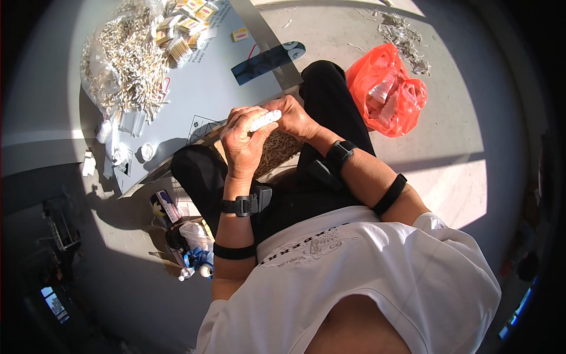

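Above my lap, at the near edge of the table, both hands meet around a bundle of cotton swabs (pixel 266 120). Only its white tips show clearly, packed in a short row. My left hand (pixel 243 141) grips the bundle with the thumb along its near side. Closed against its far right end is my right hand (pixel 293 118), whose fingertips are partly hidden. A big heap of loose cotton swabs (pixel 132 68) in clear plastic lies at the table's far left. Beside the heap are small yellow and white boxes (pixel 190 25) and a neat stack of swabs (pixel 179 51).
The grey table (pixel 218 76) bears a single small box (pixel 240 35), clear plastic containers (pixel 132 123) and a white round cap (pixel 147 151). A red plastic bag (pixel 386 88) stands on the floor at right, near scattered scraps (pixel 404 38). Bottles and bags (pixel 197 253) lie lower left.
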The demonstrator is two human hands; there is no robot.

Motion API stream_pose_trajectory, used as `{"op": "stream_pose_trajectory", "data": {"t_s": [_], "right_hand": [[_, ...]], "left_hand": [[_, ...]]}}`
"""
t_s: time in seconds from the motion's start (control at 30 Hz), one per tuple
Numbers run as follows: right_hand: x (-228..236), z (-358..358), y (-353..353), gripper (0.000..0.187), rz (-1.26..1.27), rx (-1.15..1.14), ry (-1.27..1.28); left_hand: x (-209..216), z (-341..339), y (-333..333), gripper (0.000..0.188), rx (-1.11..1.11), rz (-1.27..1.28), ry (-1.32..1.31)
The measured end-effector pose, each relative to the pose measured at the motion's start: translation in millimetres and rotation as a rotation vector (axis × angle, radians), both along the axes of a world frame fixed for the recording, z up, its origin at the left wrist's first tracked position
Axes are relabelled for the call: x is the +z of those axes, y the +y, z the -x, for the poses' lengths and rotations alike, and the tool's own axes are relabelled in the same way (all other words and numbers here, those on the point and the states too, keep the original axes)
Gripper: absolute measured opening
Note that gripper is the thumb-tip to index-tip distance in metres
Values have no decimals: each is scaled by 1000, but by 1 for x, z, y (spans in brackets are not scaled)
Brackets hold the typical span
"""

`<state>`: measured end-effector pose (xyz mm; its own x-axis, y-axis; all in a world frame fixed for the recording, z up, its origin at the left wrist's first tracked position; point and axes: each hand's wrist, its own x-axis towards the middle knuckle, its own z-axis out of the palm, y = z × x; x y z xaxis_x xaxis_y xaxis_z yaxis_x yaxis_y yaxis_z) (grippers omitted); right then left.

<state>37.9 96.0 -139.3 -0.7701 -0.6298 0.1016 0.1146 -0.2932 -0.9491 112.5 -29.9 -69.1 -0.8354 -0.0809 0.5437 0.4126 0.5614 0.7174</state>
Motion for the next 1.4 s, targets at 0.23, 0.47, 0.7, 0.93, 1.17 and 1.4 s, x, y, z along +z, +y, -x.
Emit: {"op": "stream_pose_trajectory", "data": {"t_s": [0.23,0.47,0.7,0.93,1.17,1.4], "right_hand": [[-1,-1,-1,18,-18,30,-43],[3,-1,1,16,11,32,-11],[5,-2,1,14,12,48,-15],[3,-2,1,15,3,27,-5],[6,-2,0,14,-9,37,54],[1,-2,-2,17,-1,9,-20]], "left_hand": [[-2,-1,-2,29,-5,-10,11],[4,-1,3,33,20,-66,-64],[-2,1,1,33,-53,-5,37],[2,1,4,32,-1,-5,2],[-4,2,-1,34,-73,20,53],[2,-1,0,41,-10,-34,-41]]}}
